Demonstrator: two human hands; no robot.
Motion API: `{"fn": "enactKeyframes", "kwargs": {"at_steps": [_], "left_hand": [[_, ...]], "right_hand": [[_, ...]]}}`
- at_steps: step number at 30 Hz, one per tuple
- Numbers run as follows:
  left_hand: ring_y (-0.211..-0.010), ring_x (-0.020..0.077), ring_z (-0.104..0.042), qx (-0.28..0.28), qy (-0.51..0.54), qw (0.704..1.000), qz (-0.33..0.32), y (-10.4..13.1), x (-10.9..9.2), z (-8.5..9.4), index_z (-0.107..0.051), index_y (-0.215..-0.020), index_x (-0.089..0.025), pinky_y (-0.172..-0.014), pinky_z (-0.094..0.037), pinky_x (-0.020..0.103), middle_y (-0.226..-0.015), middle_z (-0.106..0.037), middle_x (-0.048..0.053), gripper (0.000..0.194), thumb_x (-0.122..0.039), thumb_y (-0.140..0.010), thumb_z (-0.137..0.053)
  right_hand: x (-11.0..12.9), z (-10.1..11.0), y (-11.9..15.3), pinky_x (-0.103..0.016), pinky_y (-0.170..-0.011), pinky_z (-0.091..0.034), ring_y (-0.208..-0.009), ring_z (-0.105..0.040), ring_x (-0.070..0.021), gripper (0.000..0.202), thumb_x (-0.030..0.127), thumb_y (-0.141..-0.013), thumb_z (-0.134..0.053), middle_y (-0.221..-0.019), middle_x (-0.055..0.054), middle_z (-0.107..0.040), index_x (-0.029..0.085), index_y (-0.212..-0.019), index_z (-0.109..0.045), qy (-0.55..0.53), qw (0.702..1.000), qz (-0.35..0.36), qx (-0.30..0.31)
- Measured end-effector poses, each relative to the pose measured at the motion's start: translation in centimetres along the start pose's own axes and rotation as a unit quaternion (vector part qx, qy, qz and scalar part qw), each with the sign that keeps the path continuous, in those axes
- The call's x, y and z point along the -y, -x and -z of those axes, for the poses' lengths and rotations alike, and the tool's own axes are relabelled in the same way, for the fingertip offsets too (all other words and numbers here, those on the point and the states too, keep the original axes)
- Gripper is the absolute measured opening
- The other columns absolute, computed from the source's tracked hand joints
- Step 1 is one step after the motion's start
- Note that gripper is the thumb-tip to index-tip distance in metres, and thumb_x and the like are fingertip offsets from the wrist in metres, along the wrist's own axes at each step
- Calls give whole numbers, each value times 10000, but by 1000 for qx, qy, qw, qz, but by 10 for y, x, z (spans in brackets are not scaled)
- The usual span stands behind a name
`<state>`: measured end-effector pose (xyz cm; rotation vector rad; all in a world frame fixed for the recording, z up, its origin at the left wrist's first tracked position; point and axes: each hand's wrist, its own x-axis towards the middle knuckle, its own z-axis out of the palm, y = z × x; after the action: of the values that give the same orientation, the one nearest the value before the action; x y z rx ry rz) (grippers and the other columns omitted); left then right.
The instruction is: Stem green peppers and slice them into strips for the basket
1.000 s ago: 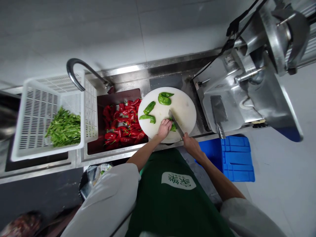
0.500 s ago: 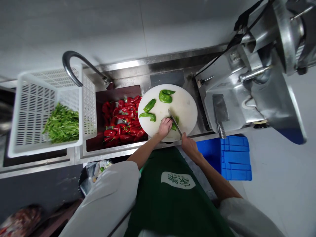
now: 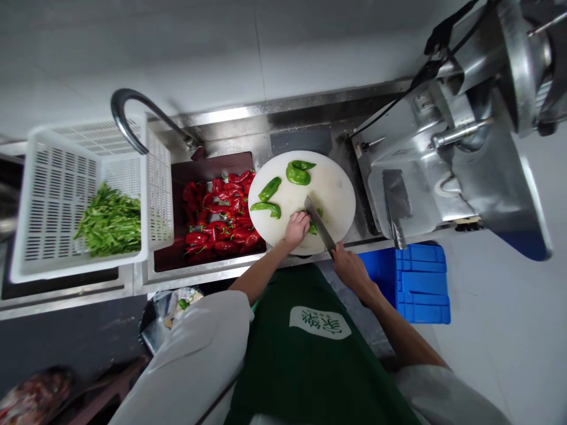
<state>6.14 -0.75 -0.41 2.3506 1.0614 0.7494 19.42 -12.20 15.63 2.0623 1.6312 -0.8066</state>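
On the round white cutting board (image 3: 339, 206), my right hand (image 3: 349, 265) grips the handle of a kitchen knife (image 3: 322, 227). Its blade slants up and to the left, over cut green pepper pieces (image 3: 312, 228). My left hand (image 3: 298, 227) is close beside the blade, fingers curled down on a green pepper that is mostly hidden under them. Farther back on the board lie a curled green pepper (image 3: 298, 173), another green pepper (image 3: 270, 189) and a curved one (image 3: 266, 209) at the left.
Left of the board, a sink (image 3: 177, 171) holds several red peppers (image 3: 221, 212). A white basket (image 3: 22, 236) contains sliced greens (image 3: 110, 224), with a faucet (image 3: 133, 97) above. At right stand a metal slicing machine (image 3: 478, 153), a cleaver (image 3: 396, 203) and a blue crate (image 3: 423, 283).
My right hand and the knife have shifted slightly right, and the blade now shows more of its flat side. My left hand stays nearly in place.
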Motion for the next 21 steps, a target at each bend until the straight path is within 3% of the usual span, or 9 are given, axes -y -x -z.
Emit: {"fn": "enactKeyframes", "kwargs": {"at_steps": [10,21], "left_hand": [[-975,210,-538,21,44,998,-35,3,6,16,-627,-1003,-160,-900,-499,398,-1023,-606,99,267,-230,-1013,-369],[-1004,217,-552,23,40,998,-34,6,9,13,-628,-1016,-153,-915,-507,418,-1053,-607,113,274,-224,-1010,-364]], "right_hand": [[7,-3,-1,-293,-725,-428,-897,-697,-249,246,244,-1028,-264,-909,-150,-700,130,-1153,-443,-3,1000,-10,7],[19,1,-5,-301,-730,-435,-929,-695,-261,260,250,-1030,-254,-928,-158,-698,135,-1152,-454,-22,1000,-11,5]]}}
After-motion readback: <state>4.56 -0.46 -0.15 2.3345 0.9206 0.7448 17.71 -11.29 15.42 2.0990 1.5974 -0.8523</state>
